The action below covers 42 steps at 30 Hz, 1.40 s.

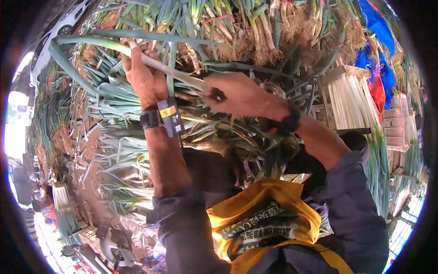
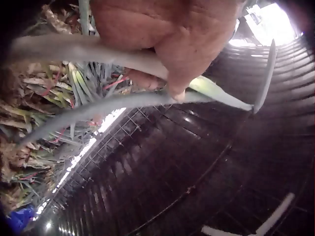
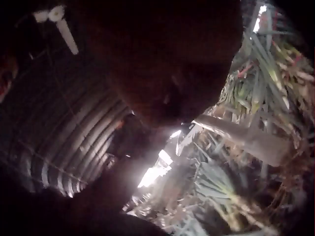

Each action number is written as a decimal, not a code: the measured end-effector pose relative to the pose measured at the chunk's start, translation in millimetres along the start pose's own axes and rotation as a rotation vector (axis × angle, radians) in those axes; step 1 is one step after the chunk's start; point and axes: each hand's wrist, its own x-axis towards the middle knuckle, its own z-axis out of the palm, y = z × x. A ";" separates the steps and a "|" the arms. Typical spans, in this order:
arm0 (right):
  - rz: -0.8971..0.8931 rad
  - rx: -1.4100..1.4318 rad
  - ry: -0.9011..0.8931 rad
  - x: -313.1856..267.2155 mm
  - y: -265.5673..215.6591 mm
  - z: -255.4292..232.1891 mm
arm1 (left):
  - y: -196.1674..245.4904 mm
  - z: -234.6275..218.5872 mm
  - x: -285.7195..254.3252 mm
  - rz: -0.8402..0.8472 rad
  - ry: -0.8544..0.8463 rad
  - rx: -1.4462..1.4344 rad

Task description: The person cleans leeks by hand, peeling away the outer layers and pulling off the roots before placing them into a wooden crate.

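A long green onion (image 1: pixel 171 71) stretches between both hands, its pale stalk slanting down to the right and its green leaves bent out at the left. My left hand (image 1: pixel 145 75) grips it near where white turns to green. In the left wrist view the thumb and fingers of that hand (image 2: pixel 172 39) pinch the stalk, with one leaf hanging below. The right hand (image 1: pixel 242 93), blurred, curls round the other end of the stalk. Seen from the right wrist, the hand (image 3: pixel 167 73) is dark, and the pale stalk (image 3: pixel 246 140) runs out beside it.
Bundles of green onions with roots (image 1: pixel 262 36) lie across the far side, some with red ties. Loose leafy onions (image 1: pixel 114 98) lie under the left hand. Trimmed white stalks (image 1: pixel 349 98) are stacked at the right, near blue plastic (image 1: pixel 381 27) and a crate (image 1: pixel 396 123). A car (image 1: pixel 59 32) stands far left.
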 end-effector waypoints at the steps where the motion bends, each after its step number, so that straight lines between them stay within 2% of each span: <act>1: -0.050 0.118 -0.035 -10.6 2.7 0.6 | -0.2 -0.9 -0.5 0.027 0.034 0.023; 2: -0.098 0.233 -0.064 -21.0 6.2 2.9 | -0.6 -1.3 0.1 0.050 0.062 0.046; 3: -0.171 0.004 -0.178 -32.3 21.2 18.4 | -0.9 -0.6 0.3 0.088 0.057 0.041; 4: -0.079 0.124 -0.225 -41.1 23.5 29.4 | 0.7 7.5 -5.4 0.068 0.136 0.035; 5: 0.018 0.243 -0.267 -50.7 21.3 39.4 | -5.1 -5.8 3.0 0.027 0.086 0.005; 6: 0.118 0.363 -0.237 -50.2 18.4 41.4 | -14.0 -23.6 13.5 -0.015 0.037 -0.027; 7: 0.250 0.534 -0.169 -42.5 12.0 34.4 | -18.4 -24.6 11.8 -0.058 0.091 -0.001; 8: 0.383 0.722 -0.078 -36.4 6.7 22.7 | -19.5 -18.4 4.6 -0.171 0.157 -0.048; 9: 0.474 0.896 0.011 -29.6 2.5 14.1 | -24.3 -19.9 0.6 -0.204 0.114 -0.040; 10: 0.447 1.035 0.119 -23.7 8.9 13.8 | -28.1 -20.9 -2.5 -0.234 0.070 -0.031; 13: 0.186 1.354 0.378 4.0 39.5 35.6 | -31.3 12.1 -33.6 -0.336 0.099 0.035; 16: 0.111 1.258 0.542 8.9 27.2 8.3 | -37.5 34.6 -50.6 -0.317 0.032 -0.120; 18: 0.149 1.247 0.661 4.0 16.3 -12.4 | -31.7 46.4 -49.9 -0.350 0.154 -0.185; 20: 0.202 1.246 0.776 -1.6 10.5 -35.3 | -34.6 45.7 -44.7 -0.367 0.179 -0.229; 21: 0.157 1.220 0.814 -3.5 12.5 -40.8 | -38.7 39.8 -39.9 -0.373 0.173 -0.228; 22: 0.145 1.148 0.824 -1.9 16.5 -43.8 | -45.5 35.4 -37.6 -0.384 0.164 -0.228; 25: 0.097 1.009 0.799 4.4 30.1 -45.3 | -49.9 68.4 -60.6 -0.490 0.034 -0.120; 26: 0.066 1.069 0.733 9.3 34.1 -35.6 | -57.5 74.4 -72.2 -0.541 -0.016 -0.084; 27: 0.040 1.137 0.682 9.6 37.6 -33.0 | -65.5 72.7 -83.0 -0.588 -0.178 -0.058; 28: 0.025 1.154 0.683 2.8 34.2 -41.3 | -71.9 83.4 -90.0 -0.615 -0.168 0.056; 30: 0.017 1.025 0.785 -24.5 13.4 -83.8 | -87.9 104.6 -100.6 -0.563 -0.200 0.066; 33: -0.085 0.438 0.918 -59.5 37.6 -140.6 | -115.3 125.3 -112.5 -0.760 -0.505 0.066; 34: 0.098 0.432 0.863 -86.3 13.5 -176.6 | -117.4 136.5 -124.0 -0.739 -0.579 0.123; 35: 0.048 0.100 0.940 -102.5 23.5 -210.9 | -119.0 147.4 -135.6 -0.713 -0.652 0.180; 36: 0.203 -0.055 0.915 -131.5 -3.0 -249.2 | -120.1 158.0 -147.3 -0.682 -0.724 0.235; 37: 0.239 -0.199 0.967 -153.0 0.0 -292.3 | -131.1 156.7 -148.0 -0.741 -0.699 0.174; 38: 0.067 -0.274 0.900 -185.0 -22.5 -329.8 | -143.5 155.1 -146.1 -0.794 -0.672 0.113; 39: 0.315 -0.595 0.999 -214.1 -49.4 -357.8 | -158.1 148.0 -146.9 -0.690 -0.691 0.235; 42: 0.991 -1.161 0.728 -295.4 -118.5 -426.7 | -186.5 142.2 -139.2 -1.002 -0.341 0.101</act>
